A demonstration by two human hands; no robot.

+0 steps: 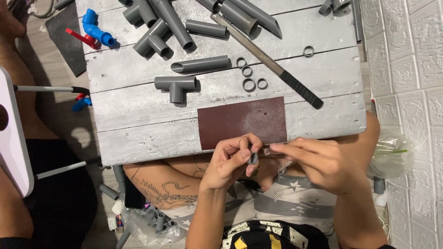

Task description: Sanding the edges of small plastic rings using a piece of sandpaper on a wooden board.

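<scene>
We pinch a small grey plastic pipe ring [253,158] in our left hand [229,161], just below the dark red sandpaper sheet [242,121]. Our right hand [318,161] grips a thin tool, hard to make out, touching that ring.

Bright, even light falls from above — the grey worktop [138,120] is clearly lit, its pale paint slightly washed out toward 12 o'clock. Short soft shadows sit just beside the pipes [200,64]. The floor at 9 o'clock is dimmer. Focus is sharp throughout — straight lines bow slightly at the edges.
</scene>
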